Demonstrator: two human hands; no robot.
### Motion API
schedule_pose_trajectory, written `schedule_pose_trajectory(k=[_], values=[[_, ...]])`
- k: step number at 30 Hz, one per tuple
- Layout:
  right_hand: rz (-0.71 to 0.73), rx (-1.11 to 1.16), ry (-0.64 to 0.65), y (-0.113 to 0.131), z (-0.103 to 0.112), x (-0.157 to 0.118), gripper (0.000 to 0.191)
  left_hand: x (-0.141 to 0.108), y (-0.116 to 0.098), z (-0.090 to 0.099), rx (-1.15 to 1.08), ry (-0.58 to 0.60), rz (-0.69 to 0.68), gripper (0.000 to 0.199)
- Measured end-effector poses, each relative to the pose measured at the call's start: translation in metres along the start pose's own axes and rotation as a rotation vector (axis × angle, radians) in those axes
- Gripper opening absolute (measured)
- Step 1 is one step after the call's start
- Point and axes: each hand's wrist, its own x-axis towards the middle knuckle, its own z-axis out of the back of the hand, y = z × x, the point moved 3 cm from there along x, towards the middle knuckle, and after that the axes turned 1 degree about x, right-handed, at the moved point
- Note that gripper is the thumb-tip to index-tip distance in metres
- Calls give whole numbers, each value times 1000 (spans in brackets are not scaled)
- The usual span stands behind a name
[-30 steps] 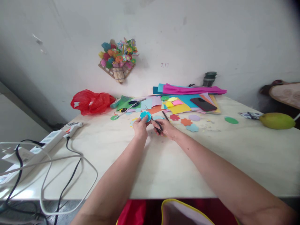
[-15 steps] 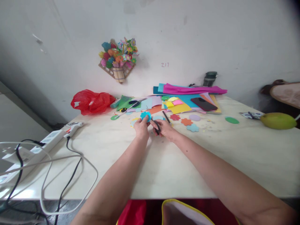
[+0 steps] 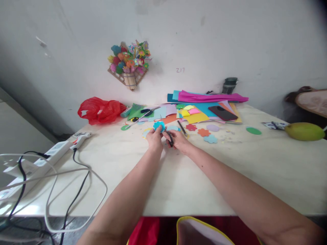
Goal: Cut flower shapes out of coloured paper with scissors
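Above the middle of the pale table, my left hand (image 3: 155,137) pinches a small blue scalloped paper piece (image 3: 158,126). My right hand (image 3: 178,141) is closed around the black handles of a pair of scissors (image 3: 169,137), whose blades point up and left at the edge of the blue piece. To the right lie flower-shaped cutouts in red (image 3: 191,127), orange (image 3: 204,132) and light blue (image 3: 210,139), and a lilac oval (image 3: 213,128). A dark stick-like item (image 3: 182,127) rests just beyond my right hand.
Coloured sheets (image 3: 195,118) and a dark phone (image 3: 222,113) lie at the back. A red plastic bag (image 3: 100,110) and second scissors (image 3: 150,110) sit back left, a power strip (image 3: 57,151) with cables at left, a yellow-green fruit (image 3: 304,131) at right.
The scissors and the fingers of my right hand have shifted very slightly. My left hand still holds the blue piece in nearly the same place.
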Motion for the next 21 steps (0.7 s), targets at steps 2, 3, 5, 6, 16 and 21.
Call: schedule_pose_trajectory(k=[2,3,5,6,16,21], values=[[10,-6,-3,0,0,0,33,-1,0,-1,11,22,6,24],[14,-10,-4,-1,0,0,33,-1,0,-2,13,31,6,24],[18,-15,-9,-1,0,1,33,-1,0,-2,7,33,-1,23],[16,-17,-13,-1,0,1,34,-1,0,-2,-1,27,-3,23],[6,-26,-14,-2,0,1,35,2,0,0,-35,33,-4,21],[9,-36,-29,-2,0,1,34,2,-2,0,-20,38,5,23]])
